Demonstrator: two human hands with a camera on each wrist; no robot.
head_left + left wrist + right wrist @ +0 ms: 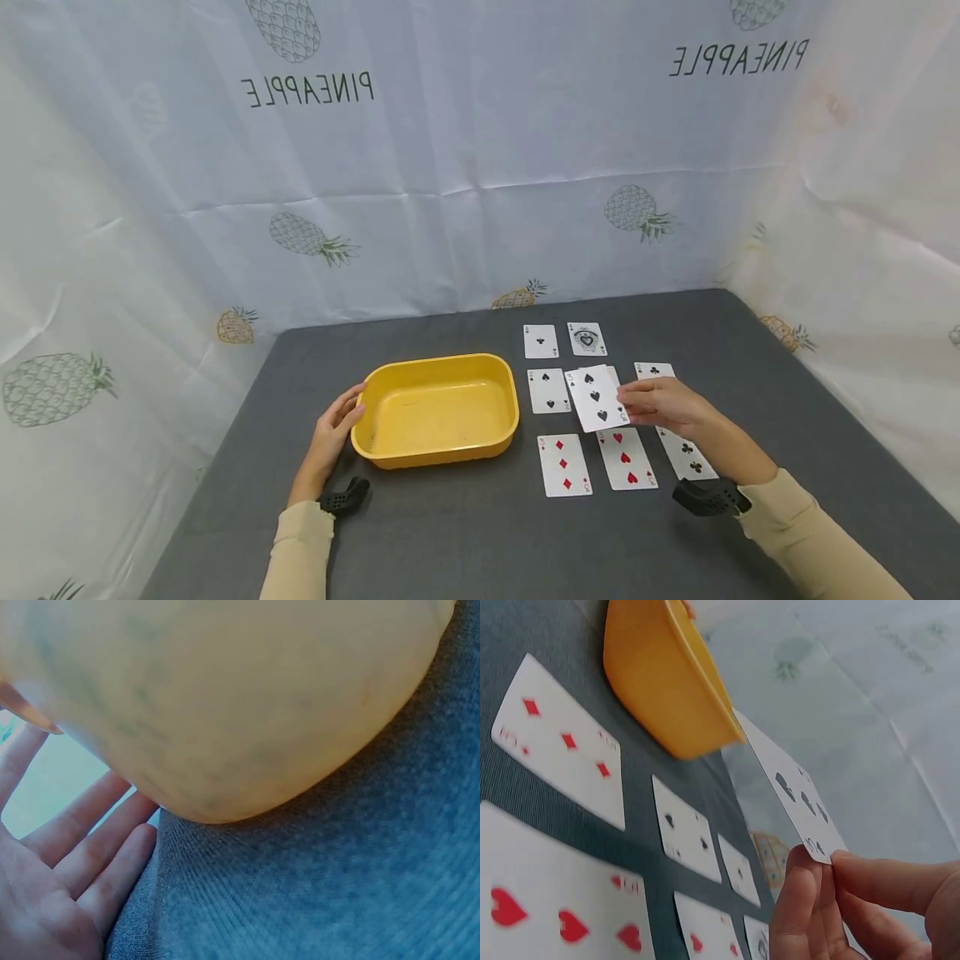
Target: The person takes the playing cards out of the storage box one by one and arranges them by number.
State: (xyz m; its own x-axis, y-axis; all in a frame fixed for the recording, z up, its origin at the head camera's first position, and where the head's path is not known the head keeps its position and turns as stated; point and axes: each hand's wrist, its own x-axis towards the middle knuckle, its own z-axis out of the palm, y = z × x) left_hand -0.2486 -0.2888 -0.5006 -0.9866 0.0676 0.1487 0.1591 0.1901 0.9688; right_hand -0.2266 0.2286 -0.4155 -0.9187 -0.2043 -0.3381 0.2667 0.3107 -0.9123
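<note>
Head view: right hand pinches a white three-of-spades playing card by its right edge, lifted off the dark grey fabric-covered table and tilted, above the middle row of the card layout. Right wrist view confirms it: thumb and fingers clamped on the card's corner, the card raised edge-on with the spade pips showing.

Left hand rests against the left outer wall of the yellow rectangular plastic tub, fingers relaxed and extended along the rim, not curled round it. Left wrist view: straight fingers just beside the tub's rounded lower wall, palm open towards it. The tub sits on the table left of the cards and looks empty.

Face-up cards on the table:
- far row: ace of clubs, ace of spades
- middle row: two of spades, another card partly under the held one, a clubs card behind the right hand
- near row: three of diamonds, three of hearts, a clubs card partly under the right wrist

Backdrop: white pineapple-print sheet.
</note>
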